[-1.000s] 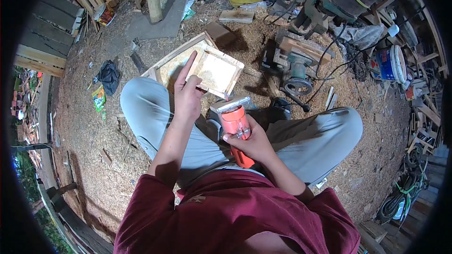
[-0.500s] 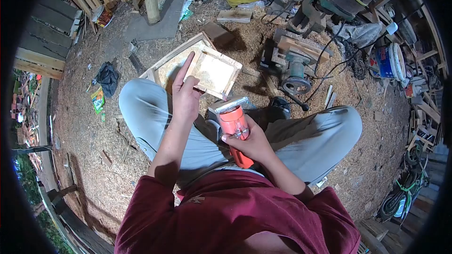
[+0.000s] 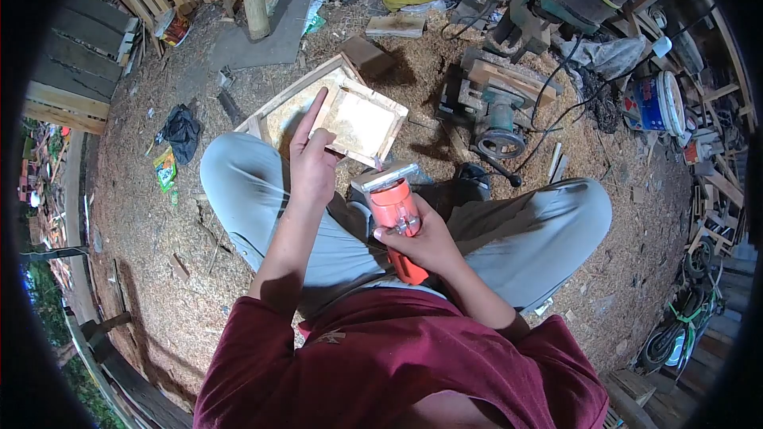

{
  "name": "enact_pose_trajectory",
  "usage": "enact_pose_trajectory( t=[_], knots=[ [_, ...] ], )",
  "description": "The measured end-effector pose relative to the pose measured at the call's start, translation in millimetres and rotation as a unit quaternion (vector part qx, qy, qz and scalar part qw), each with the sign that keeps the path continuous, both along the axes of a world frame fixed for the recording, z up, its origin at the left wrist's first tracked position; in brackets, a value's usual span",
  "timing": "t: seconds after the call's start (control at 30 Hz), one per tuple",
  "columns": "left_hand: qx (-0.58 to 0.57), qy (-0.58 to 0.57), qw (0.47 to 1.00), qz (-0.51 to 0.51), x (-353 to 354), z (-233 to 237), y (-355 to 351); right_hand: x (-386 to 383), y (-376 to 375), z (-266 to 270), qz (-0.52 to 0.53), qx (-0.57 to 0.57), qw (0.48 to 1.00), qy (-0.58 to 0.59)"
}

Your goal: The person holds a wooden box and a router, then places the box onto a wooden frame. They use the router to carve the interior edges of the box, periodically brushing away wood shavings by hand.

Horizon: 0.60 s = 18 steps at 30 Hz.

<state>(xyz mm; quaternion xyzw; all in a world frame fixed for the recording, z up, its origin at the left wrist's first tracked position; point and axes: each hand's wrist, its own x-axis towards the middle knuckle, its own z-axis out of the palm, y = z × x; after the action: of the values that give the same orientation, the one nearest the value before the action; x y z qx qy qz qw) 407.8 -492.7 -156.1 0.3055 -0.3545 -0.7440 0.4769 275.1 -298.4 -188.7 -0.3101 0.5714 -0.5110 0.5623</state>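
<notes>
My right hand (image 3: 427,240) wraps around an orange-red trim router (image 3: 395,210) between my knees. The router is tilted, its square metal base plate facing away from me, with a small bit touching or very close to the near corner of a wooden frame (image 3: 395,129). This frame has a bright pale panel inside its border. My left hand (image 3: 313,167) grips it at the left, index finger stretched along the edge and thumb bent over it; the other fingers are partly hidden. Behind lies a larger wooden frame (image 3: 298,89) with a light panel.
A green-grey machine with a round handwheel (image 3: 499,143) stands on the sawdust-covered ground at right, with black cables (image 3: 548,123) around it. A wooden block (image 3: 367,56) lies beyond the frames. Further off are a blue bucket (image 3: 645,103), a black plastic bag (image 3: 181,133) and a wooden post (image 3: 254,0).
</notes>
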Motion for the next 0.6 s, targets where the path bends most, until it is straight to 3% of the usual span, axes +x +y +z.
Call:
enact_pose_trajectory(
  t=[0.6],
  knots=[
    [-0.001,0.002,1.000,0.001,0.8,-3.7,-0.7,0.7,-0.1,-0.9,0.000,-0.005,1.000,-0.019]
  ],
)
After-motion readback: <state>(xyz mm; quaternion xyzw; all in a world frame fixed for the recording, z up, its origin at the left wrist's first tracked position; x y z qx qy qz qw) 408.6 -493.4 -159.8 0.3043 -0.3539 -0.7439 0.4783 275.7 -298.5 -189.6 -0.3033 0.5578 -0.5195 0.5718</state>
